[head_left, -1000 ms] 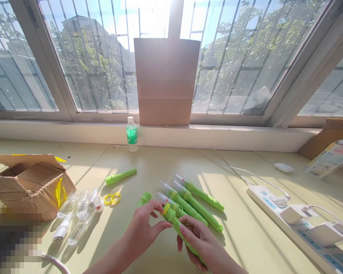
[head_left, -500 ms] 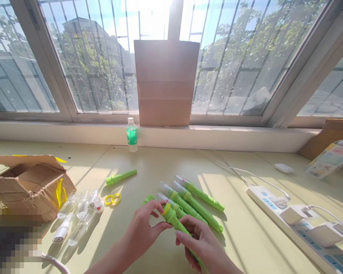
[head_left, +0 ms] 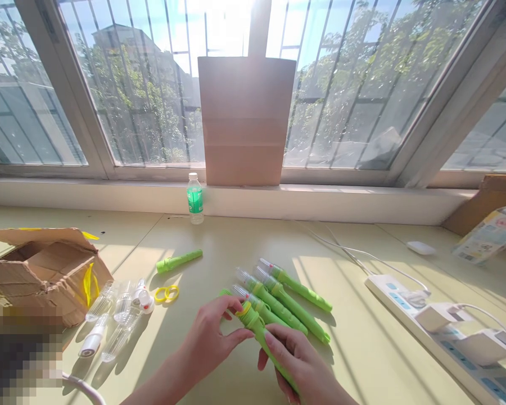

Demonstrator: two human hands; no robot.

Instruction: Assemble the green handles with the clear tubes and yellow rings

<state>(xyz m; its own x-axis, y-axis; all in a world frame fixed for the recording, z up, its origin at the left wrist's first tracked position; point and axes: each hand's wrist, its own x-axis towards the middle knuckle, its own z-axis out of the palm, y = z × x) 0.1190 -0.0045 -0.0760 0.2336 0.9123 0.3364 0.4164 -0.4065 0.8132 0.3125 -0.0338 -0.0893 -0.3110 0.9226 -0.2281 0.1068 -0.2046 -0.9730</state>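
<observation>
My right hand (head_left: 297, 354) is wrapped round a green light-stick handle (head_left: 262, 336), which slants with its threaded end up and to the left. At that end, my left hand (head_left: 211, 332) pinches a yellow ring (head_left: 244, 310) between thumb and fingers. Just behind lie several green light sticks (head_left: 280, 291) with clear ribbed tops, side by side. Part of another green piece (head_left: 225, 292) shows past my left fingers; the rest is hidden. A bare green handle (head_left: 179, 261) rests farther off, near two loose yellow rings (head_left: 167, 293).
Clear ribbed covers (head_left: 120, 336) and white lamp inserts (head_left: 93, 339) lie at left, beside an opened cardboard box (head_left: 63, 275). A bottle (head_left: 195, 199) stands by the window sill. On the right are a power strip (head_left: 405, 315) with plugged chargers and cables (head_left: 354, 247).
My right thumb has shifted slightly up the handle, and the handle has turned or tilted a little. My left fingers stay at the yellow ring. Nothing else has visibly moved.
</observation>
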